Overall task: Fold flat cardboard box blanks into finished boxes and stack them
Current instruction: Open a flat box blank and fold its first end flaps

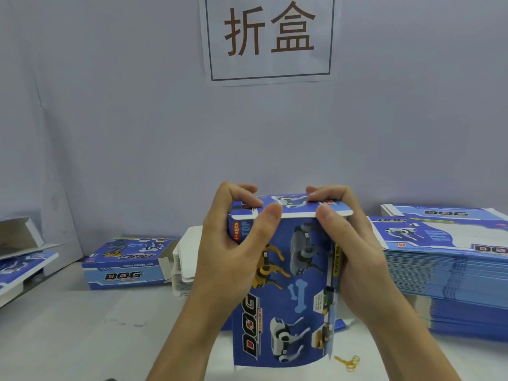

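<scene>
Both hands are holding one blue box [286, 273] up over the table [82, 339], standing on end. The left hand [233, 243] is gripping the box's left side, with its thumb [268, 218] pressing the front near the top and its fingers curling over the top flap [291, 206]. The right hand [354, 243] is gripping the right side the same way, thumb on the front, fingers bent over the flap. The hands are a little apart.

A done box [126, 265] is lying behind on the left. A white pile [184, 259] is sitting just beside it. A tall stack of flat blanks [450, 270] is resting on the right. Yellow rubber bands [349, 362] are lying near the box's bottom. A paper sign [270, 37] is hanging on the wall.
</scene>
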`<action>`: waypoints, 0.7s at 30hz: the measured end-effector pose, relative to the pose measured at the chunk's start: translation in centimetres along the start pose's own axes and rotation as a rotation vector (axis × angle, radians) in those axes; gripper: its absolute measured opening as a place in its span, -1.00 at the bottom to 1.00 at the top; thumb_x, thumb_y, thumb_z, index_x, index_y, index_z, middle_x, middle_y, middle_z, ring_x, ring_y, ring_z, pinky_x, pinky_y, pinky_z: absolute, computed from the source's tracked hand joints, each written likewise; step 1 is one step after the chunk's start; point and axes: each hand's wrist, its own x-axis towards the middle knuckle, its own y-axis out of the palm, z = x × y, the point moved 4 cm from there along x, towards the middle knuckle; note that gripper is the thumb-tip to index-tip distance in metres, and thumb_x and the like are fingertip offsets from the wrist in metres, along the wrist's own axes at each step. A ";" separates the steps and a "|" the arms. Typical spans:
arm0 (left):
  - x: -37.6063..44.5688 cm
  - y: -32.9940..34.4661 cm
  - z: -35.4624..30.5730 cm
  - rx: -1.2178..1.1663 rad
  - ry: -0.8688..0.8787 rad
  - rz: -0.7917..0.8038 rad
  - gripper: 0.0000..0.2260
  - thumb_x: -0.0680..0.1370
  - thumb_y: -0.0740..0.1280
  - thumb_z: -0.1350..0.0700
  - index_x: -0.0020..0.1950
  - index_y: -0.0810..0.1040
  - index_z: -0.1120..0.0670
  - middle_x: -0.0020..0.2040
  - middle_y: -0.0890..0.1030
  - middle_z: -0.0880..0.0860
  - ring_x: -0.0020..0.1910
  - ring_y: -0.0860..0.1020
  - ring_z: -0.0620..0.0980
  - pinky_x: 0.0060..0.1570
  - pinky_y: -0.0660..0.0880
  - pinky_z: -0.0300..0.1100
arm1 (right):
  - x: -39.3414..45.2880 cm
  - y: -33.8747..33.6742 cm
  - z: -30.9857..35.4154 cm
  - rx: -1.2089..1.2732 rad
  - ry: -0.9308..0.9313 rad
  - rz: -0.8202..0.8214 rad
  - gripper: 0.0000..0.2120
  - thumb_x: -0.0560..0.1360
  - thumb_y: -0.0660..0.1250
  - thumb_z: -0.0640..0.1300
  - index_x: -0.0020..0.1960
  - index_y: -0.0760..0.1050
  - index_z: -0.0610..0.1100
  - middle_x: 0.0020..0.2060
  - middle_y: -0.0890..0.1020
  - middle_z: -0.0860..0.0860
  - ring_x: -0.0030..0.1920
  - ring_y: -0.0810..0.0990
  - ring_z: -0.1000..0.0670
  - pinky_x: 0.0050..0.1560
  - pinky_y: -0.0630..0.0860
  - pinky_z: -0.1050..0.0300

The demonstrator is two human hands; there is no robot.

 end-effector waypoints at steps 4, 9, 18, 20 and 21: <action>-0.1 0.1 0.1 0.026 0.047 0.060 -0.73 0.44 0.37 -0.11 0.05 0.48 -0.02 0.09 0.61 -0.21 0.06 0.69 0.00 -0.28 0.65 -0.15 | -0.1 -0.1 0.0 0.021 0.029 -0.007 -0.72 0.51 0.37 0.07 0.16 0.47 0.00 0.07 0.68 -0.08 -0.01 0.72 -0.20 -0.18 0.66 0.00; 0.1 -0.2 0.3 0.093 0.083 0.047 -0.76 0.50 0.36 0.02 0.15 0.48 0.00 0.06 0.64 -0.19 0.01 0.70 -0.01 -0.24 0.66 -0.17 | -0.1 -0.4 0.0 -0.048 0.017 -0.041 -0.71 0.51 0.35 -0.01 0.22 0.45 0.03 0.15 0.62 -0.23 0.04 0.71 -0.21 -0.20 0.67 -0.01; 0.2 -0.5 0.9 0.039 0.062 -0.061 -0.83 0.49 0.39 0.00 0.01 0.57 0.05 0.04 0.69 -0.04 -0.01 0.70 0.11 -0.22 0.66 -0.13 | 0.0 -0.5 0.1 -0.099 -0.068 -0.195 -0.90 0.43 0.42 -0.07 -0.06 0.63 -0.01 0.14 0.64 0.08 0.05 0.68 0.09 -0.20 0.64 0.16; 0.2 -0.5 1.0 0.060 0.067 -0.068 -0.82 0.49 0.36 0.00 0.01 0.57 0.05 -0.02 0.71 -0.03 -0.09 0.72 0.08 -0.25 0.66 -0.13 | 0.0 -0.5 0.0 -0.110 -0.059 -0.198 -0.87 0.45 0.41 -0.05 -0.03 0.61 -0.05 0.06 0.67 0.07 -0.01 0.70 0.06 -0.24 0.63 0.18; 0.2 -0.4 0.9 0.073 0.064 -0.067 -0.81 0.49 0.35 -0.03 0.02 0.56 0.05 -0.05 0.71 -0.01 -0.12 0.72 0.08 -0.27 0.66 -0.13 | 0.0 -0.3 0.0 -0.114 -0.044 -0.181 -0.85 0.47 0.40 -0.03 0.00 0.58 -0.06 -0.02 0.70 0.04 -0.06 0.72 0.01 -0.25 0.63 0.17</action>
